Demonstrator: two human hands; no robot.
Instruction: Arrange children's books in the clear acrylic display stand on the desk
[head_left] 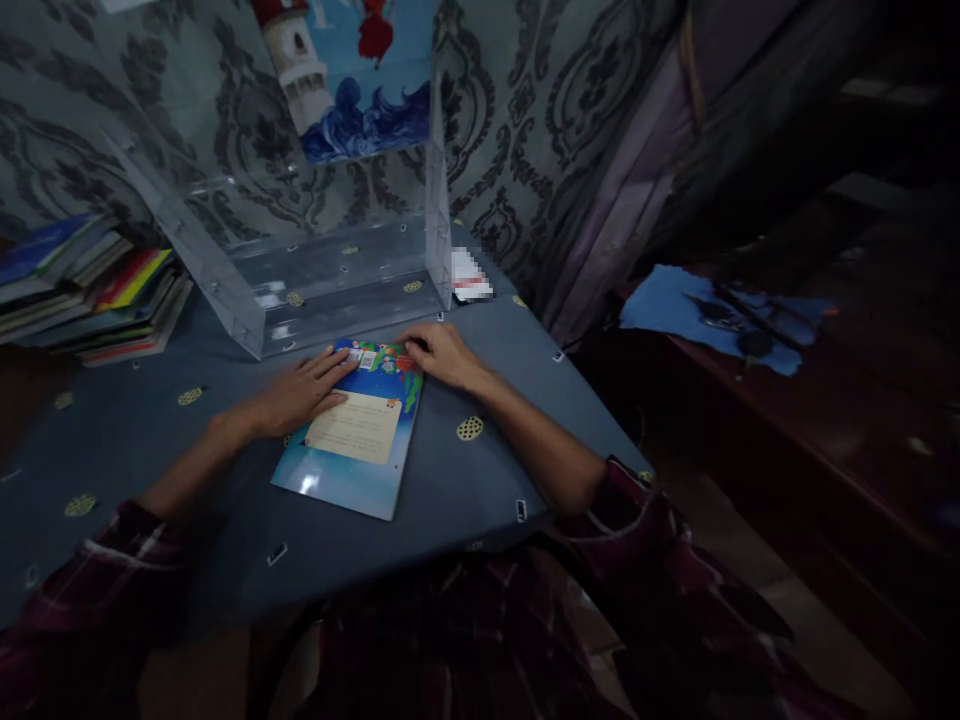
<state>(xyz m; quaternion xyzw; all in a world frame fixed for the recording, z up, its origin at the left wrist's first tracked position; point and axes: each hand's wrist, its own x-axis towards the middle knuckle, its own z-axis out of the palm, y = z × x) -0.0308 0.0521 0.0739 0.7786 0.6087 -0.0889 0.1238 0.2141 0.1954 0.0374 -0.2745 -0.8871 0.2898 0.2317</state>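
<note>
A thin blue book lies closed on the table, slightly turned, its printed text panel and barcode facing up. My left hand rests flat across the book's left side, fingers stretched out over the cover. At the upper right corner of the book is my right hand, its fingers bent and closed on the corner; the fingertips are partly hidden. Just beyond the book stands a clear acrylic rack with upright side panels.
Stacked books stand at the left. A white card or paper lies behind the rack's right panel. The patterned grey table ends at the right, beside a dark red surface bearing a blue cloth. A poster hangs behind.
</note>
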